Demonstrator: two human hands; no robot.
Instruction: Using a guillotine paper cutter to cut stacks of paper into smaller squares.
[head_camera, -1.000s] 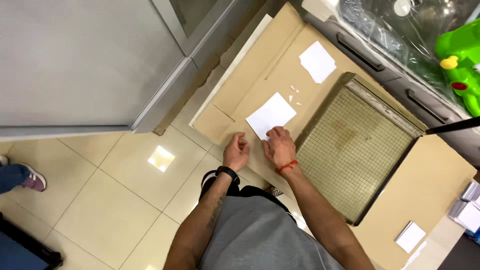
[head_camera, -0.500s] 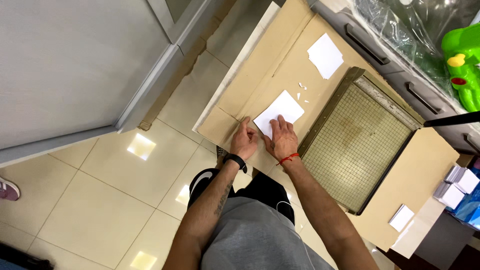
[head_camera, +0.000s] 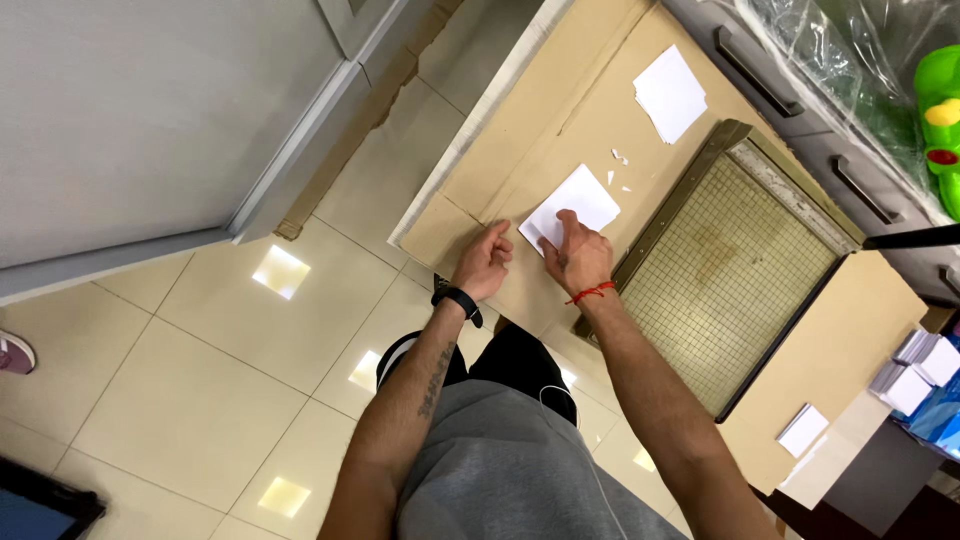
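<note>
- White paper sheet (head_camera: 574, 203) lies on a flat cardboard sheet (head_camera: 560, 110) on the tiled floor, just left of a gridded cutting board (head_camera: 735, 275).
- Since a second ago both hands have moved up onto it: right hand (head_camera: 578, 258) now presses its near edge, fingers flat, grip pinching nothing.
- Left hand (head_camera: 485, 262), loosely curled, rests on cardboard at the paper's near-left corner, holding nothing.
- Judging by this, the paper is being steadied.
- Counted: one sheet under hand, one small white stack (head_camera: 670, 92) beyond it, a few paper scraps (head_camera: 619, 160), one cutting board.
</note>
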